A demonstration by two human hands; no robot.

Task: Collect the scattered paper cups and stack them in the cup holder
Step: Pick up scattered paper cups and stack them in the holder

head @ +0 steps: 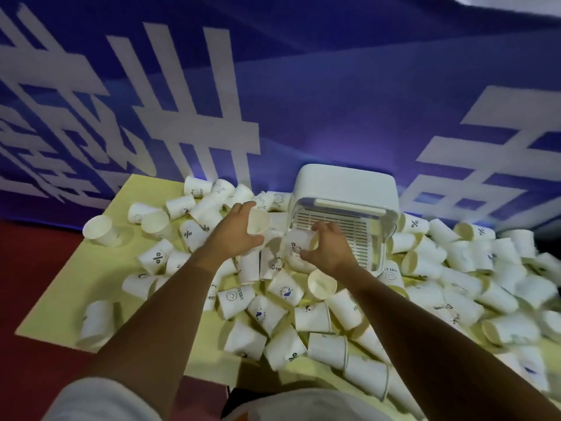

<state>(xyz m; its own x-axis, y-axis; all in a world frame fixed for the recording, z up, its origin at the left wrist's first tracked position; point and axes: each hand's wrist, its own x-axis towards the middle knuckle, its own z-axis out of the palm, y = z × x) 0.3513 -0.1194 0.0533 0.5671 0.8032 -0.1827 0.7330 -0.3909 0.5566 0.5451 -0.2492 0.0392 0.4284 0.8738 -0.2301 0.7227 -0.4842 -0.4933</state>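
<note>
Evidently mid-collection, the right grip curls round a printed paper cup at the white cup holder while the left grip holds a plain cup just beside, so nesting them squarely seems next, scattered cups littering the yellow tabletop.

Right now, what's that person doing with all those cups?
A person is tidying up. Their left grip holds a plain white paper cup, and their right grip holds a printed white paper cup at the front of the white plastic cup holder. Lots more white paper cups lie scattered over the yellow table, so most of the job is not yet done.
</note>
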